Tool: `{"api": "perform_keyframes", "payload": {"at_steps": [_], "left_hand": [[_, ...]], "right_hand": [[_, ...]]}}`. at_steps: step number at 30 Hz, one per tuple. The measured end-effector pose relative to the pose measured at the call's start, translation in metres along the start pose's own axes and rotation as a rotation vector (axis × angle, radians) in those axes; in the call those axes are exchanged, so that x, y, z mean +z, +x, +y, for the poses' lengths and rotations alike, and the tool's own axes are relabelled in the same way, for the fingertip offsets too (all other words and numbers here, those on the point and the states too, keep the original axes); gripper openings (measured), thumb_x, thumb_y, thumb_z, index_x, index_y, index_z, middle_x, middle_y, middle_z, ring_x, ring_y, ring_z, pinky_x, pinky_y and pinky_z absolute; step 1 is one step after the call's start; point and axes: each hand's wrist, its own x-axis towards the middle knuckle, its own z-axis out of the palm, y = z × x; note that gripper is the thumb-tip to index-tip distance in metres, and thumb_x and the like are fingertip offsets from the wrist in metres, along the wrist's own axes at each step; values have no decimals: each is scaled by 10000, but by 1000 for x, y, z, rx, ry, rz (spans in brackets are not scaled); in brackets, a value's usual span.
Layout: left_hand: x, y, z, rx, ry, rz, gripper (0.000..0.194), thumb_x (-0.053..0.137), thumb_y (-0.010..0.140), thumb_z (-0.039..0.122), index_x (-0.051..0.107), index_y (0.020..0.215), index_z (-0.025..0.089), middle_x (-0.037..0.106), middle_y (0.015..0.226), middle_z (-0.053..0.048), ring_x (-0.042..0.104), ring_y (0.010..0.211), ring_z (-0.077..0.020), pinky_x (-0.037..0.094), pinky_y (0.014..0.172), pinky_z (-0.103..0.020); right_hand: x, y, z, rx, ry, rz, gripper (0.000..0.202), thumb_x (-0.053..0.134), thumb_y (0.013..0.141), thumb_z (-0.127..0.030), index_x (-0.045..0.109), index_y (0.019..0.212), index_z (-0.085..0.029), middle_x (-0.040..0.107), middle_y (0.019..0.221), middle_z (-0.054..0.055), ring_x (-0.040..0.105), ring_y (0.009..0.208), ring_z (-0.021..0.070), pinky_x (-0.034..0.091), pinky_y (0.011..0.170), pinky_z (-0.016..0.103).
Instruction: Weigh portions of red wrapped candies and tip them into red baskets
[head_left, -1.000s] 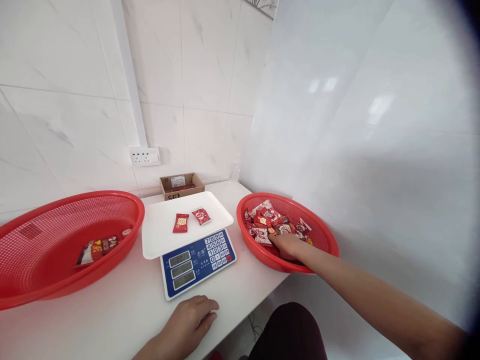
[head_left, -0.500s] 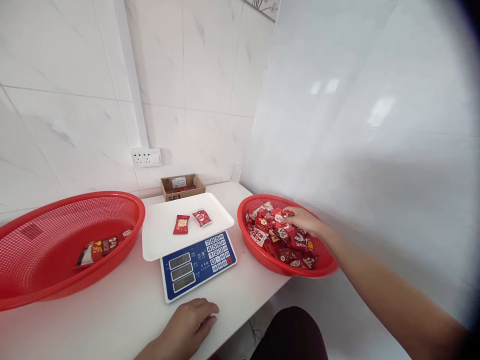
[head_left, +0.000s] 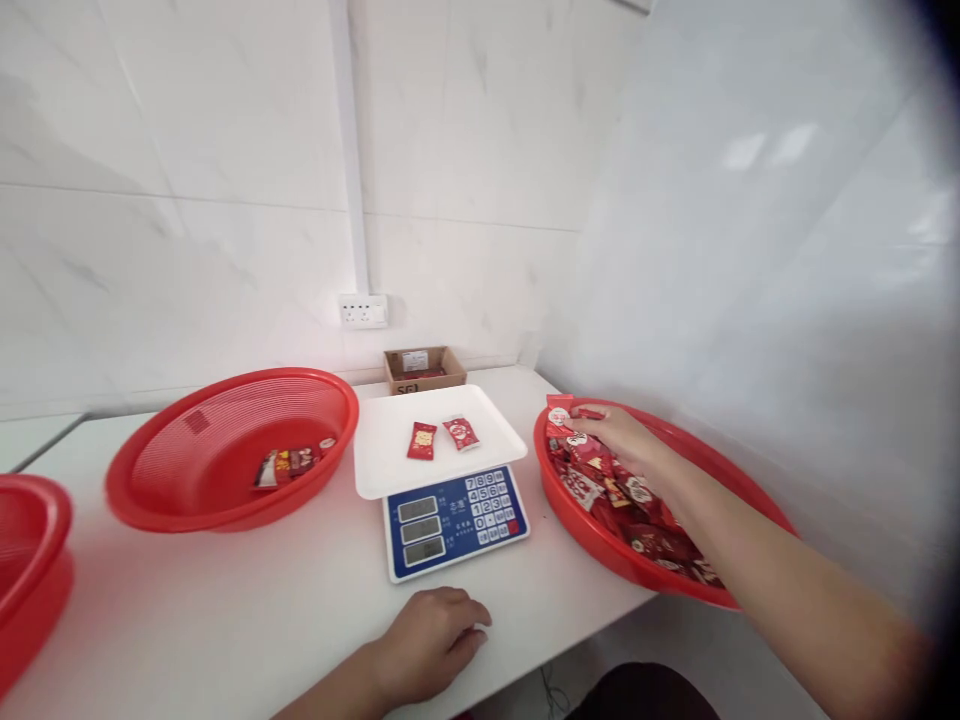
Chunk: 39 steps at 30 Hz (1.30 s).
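My right hand (head_left: 611, 432) pinches a red candy packet (head_left: 559, 413) above the left rim of the right red basket (head_left: 592, 535), which holds many red packets. Resting on the table in front of the scale, my left hand (head_left: 435, 640) has its fingers loosely curled, with nothing visible in them. The blue and white scale (head_left: 454, 525) carries a white tray (head_left: 382, 465). Two red packets lie on that tray, one on the left (head_left: 422, 441) and one on the right (head_left: 460, 432).
A red basket (head_left: 232, 510) left of the scale holds several packets (head_left: 289, 465). Part of another red basket (head_left: 34, 500) shows at the left edge. A small cardboard box (head_left: 425, 370) stands behind the tray, below a wall socket (head_left: 364, 311).
The view has turned left, bringing another basket into sight. My right hand has lifted a packet from the pile to the basket's left rim. My left hand still rests on the table.
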Motion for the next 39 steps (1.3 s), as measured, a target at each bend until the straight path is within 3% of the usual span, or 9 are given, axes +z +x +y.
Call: {"api": "perform_keyframes", "payload": {"at_steps": [7,12,16,21,24,27,31,34,39], "left_hand": [[-1,-1,1,6,83,-5,199,463,856,228,595,1004,228,640,863,-18,600,774,-169,455,706,-226],[0,-2,-1,9,88,-2,210,462,855,231,585,1025,231,640,888,-24,603,792,-177,458,716,-234],[0,-2,-2,17,86,-12,211,454,856,234,584,1023,229,637,892,-29,599,800,-184,458,718,-245],[2,-1,-3,6,11,2,215,444,847,192,581,1005,241,625,891,-17,587,813,-173,447,725,-238],[4,1,-5,-3,-18,0,231,433,846,173,579,1011,241,621,901,-17,582,823,-175,444,724,-241],[7,3,-7,-8,-25,-4,229,423,848,170,584,997,236,617,890,-22,580,815,-178,441,716,-243],[7,4,-8,-10,-40,-6,236,418,848,174,584,1003,238,615,887,-24,578,811,-175,438,713,-238],[5,5,-6,-21,-47,-15,233,409,852,184,586,995,234,614,878,-24,577,807,-175,436,709,-235],[1,4,-2,-45,-67,-17,227,401,862,196,582,989,244,608,877,-15,574,806,-169,434,708,-228]], "right_hand": [[102,18,-42,-107,-164,-317,192,650,622,-289,647,760,-155,639,614,3,545,503,104,380,442,189],[126,22,-52,-231,-491,-312,196,628,642,-302,672,771,-161,630,594,1,505,478,97,344,437,194],[99,28,-50,-241,-546,-177,190,566,695,-301,661,793,-169,672,686,20,565,544,116,387,493,197],[18,31,-38,-201,-899,-7,161,522,720,-263,652,781,-190,692,806,39,619,715,165,411,610,220],[-31,25,-23,-62,-1170,-70,171,522,717,-266,666,783,-201,692,830,55,622,748,206,423,635,263],[-57,12,-2,34,-1272,-167,244,541,716,-305,671,900,-212,686,915,67,619,831,238,443,700,302],[-43,-7,31,-87,-1112,-363,579,566,707,-375,476,1257,-218,472,1307,85,456,1161,248,363,928,311],[-16,-18,52,-153,-1000,-531,732,621,644,-351,376,1327,-253,217,1454,66,268,1288,274,290,999,333],[-3,-21,54,-162,-1062,-472,597,595,627,-215,504,1211,-297,343,1392,50,431,1175,291,387,898,343]]}}
